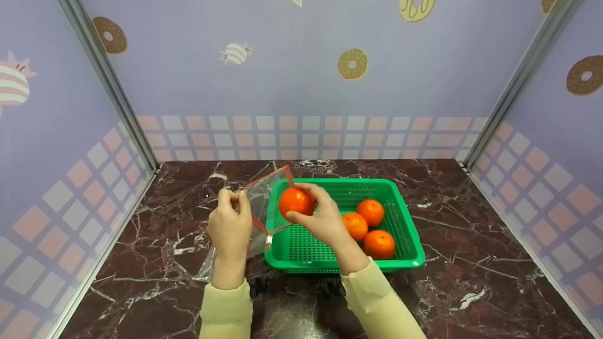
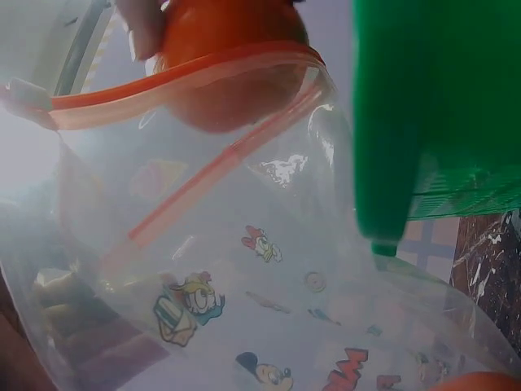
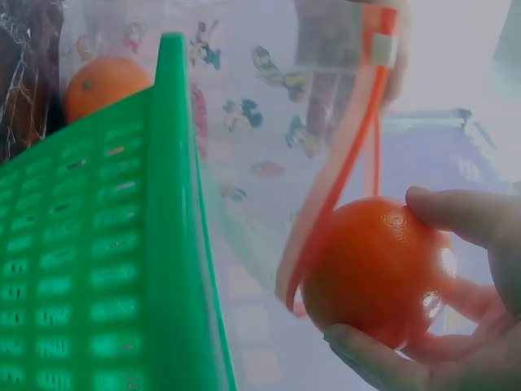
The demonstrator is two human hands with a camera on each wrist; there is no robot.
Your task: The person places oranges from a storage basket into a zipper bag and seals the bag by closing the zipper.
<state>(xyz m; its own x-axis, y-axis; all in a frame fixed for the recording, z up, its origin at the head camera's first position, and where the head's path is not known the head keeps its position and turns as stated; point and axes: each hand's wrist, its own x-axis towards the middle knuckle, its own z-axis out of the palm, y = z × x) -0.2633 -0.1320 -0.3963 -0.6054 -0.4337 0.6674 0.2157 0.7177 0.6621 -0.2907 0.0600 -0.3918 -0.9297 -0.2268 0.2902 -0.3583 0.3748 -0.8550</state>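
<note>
My right hand (image 1: 325, 219) grips an orange (image 1: 296, 205) between thumb and fingers at the mouth of a clear zip bag (image 2: 203, 269) with a red zip edge and cartoon prints. The bag's mouth gapes, and the orange's lower part shows through the plastic in the left wrist view. With curled fingers my left hand (image 1: 231, 226) pinches the bag's rim on its left side. Another orange (image 3: 106, 88) shows at the bag's lower end, seemingly inside it. Several oranges (image 1: 379, 244) lie in the right part of a green plastic basket (image 1: 412, 230).
The basket stands on a dark red marbled tabletop (image 1: 471, 263), just right of the bag. Patterned lilac panels (image 1: 301, 89) enclose the table at the back and both sides. Two small black objects (image 1: 332, 286) sit before the basket, partly hidden by the forearms.
</note>
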